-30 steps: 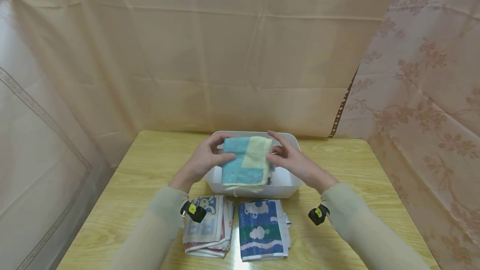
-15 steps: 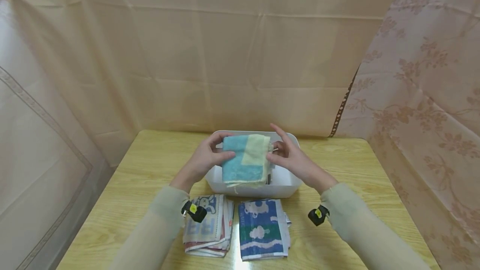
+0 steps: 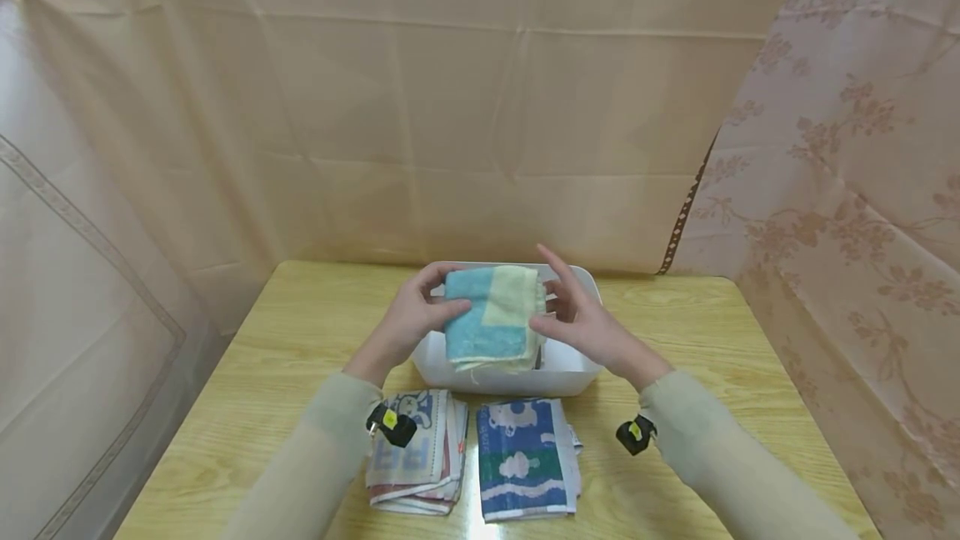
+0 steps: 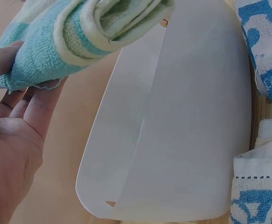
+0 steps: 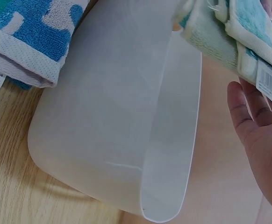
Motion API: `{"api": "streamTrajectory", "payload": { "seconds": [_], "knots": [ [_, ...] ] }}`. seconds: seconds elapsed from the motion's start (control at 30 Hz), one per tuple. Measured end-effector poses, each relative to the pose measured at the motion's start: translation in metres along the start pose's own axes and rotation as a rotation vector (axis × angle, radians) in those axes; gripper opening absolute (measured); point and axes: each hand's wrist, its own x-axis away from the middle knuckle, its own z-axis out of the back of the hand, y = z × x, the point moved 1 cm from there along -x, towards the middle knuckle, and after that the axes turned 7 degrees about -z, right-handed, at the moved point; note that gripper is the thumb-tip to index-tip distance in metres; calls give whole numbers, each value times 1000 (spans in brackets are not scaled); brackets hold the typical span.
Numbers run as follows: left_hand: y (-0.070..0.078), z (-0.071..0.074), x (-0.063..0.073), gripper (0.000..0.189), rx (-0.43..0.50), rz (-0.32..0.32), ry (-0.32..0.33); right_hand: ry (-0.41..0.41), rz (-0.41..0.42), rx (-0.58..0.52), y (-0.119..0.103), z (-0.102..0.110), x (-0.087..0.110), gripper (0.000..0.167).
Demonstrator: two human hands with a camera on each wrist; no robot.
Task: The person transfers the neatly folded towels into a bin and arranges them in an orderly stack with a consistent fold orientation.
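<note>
A folded turquoise and pale yellow towel [image 3: 480, 336] is held up over the white plastic bin [image 3: 573, 377]. My left hand [image 3: 414, 317] pinches its left side, the thumb lying on the front face. At the opposite edge my right hand [image 3: 592, 330] holds the towel between thumb and curled fingers, while the index finger points upward. The right wrist view shows a white label [image 5: 268, 81] hanging from the towel's layered edge, close to the right fingertips. Part of the right-hand grip is hidden by the towel.
Two groups of folded towels lie on the wooden table [image 3: 247, 407] in front of the bin: a beige and red-edged stack [image 3: 416, 461] at left, a blue and green patterned towel [image 3: 525, 457] at right. A beige curtain [image 3: 465, 148] hangs behind the table.
The turquoise towel has risen slightly, its lower edge drawing in. My right index finger has lifted away from the towel, and the right thumb has shifted a little along the edge.
</note>
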Motion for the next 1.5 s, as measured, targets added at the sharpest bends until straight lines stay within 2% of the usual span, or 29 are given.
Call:
{"api": "streamTrajectory", "payload": {
  "seconds": [0.3, 0.47, 0.63, 1.03, 1.3, 1.5],
  "knots": [
    [0, -2, -1, 45, 7, 6, 30, -36, 39, 29, 1, -4, 2, 91],
    [0, -3, -3, 45, 13, 21, 53, -50, 59, 121, 5, -4, 2, 80],
    [0, -4, -4, 44, 15, 23, 60, -46, 76, 178, 7, -4, 1, 76],
    [1, -6, -5, 47, 18, 31, 74, -40, 33, 152, 9, -7, 0, 77],
    [-1, -7, -9, 65, 27, 45, 87, -2, -10, 171, 10, -9, -1, 77],
    [-2, -7, -8, 51, -35, 27, 39, 32, -56, 208, 12, -9, -2, 78]
  ]
}}
